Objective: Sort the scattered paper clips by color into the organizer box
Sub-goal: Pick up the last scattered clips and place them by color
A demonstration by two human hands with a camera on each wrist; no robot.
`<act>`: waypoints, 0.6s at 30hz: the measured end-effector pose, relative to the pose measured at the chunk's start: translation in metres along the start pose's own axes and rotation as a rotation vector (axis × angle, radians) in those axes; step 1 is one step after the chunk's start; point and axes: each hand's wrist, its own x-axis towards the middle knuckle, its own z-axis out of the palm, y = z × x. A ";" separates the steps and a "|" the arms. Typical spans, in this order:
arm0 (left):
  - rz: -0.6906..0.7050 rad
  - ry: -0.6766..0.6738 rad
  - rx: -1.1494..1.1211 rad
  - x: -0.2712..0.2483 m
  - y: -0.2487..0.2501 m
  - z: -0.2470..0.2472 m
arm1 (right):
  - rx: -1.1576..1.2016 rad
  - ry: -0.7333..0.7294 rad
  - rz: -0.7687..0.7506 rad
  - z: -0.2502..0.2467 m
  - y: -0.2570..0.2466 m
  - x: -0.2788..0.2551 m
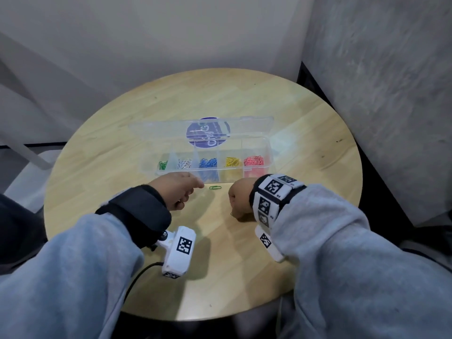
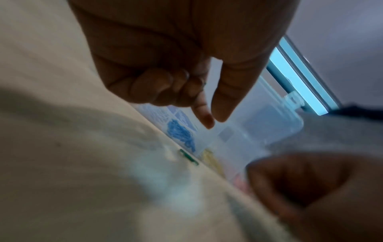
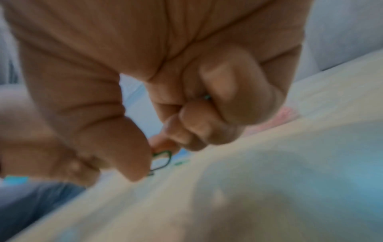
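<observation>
Just before the organizer box (image 1: 265, 152), on the round table (image 1: 305, 133): one green paper clip (image 1: 215, 187), lying flat. Left hand (image 1: 177, 190) beside it, fingers curled, apparently empty. Right hand (image 3: 165, 91) pinches a second green clip (image 3: 162, 159). Box compartments hold sorted clips.

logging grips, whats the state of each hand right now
left hand: curled, contents cannot be told
right hand: closed, pinching a green paper clip
</observation>
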 end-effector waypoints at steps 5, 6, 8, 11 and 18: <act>0.235 0.118 0.760 0.001 0.005 0.013 | 0.327 0.067 -0.044 -0.026 0.019 -0.032; 0.250 0.120 0.858 0.003 0.007 0.017 | 0.376 0.087 -0.046 -0.031 0.024 -0.040; 0.251 0.117 0.953 0.007 0.009 0.024 | 0.460 0.127 -0.039 -0.038 0.035 -0.053; 0.246 0.139 1.025 0.013 0.013 0.032 | 0.563 0.179 -0.021 -0.040 0.051 -0.061; 0.217 0.105 1.072 0.011 0.016 0.040 | 0.622 0.146 -0.021 -0.031 0.053 -0.056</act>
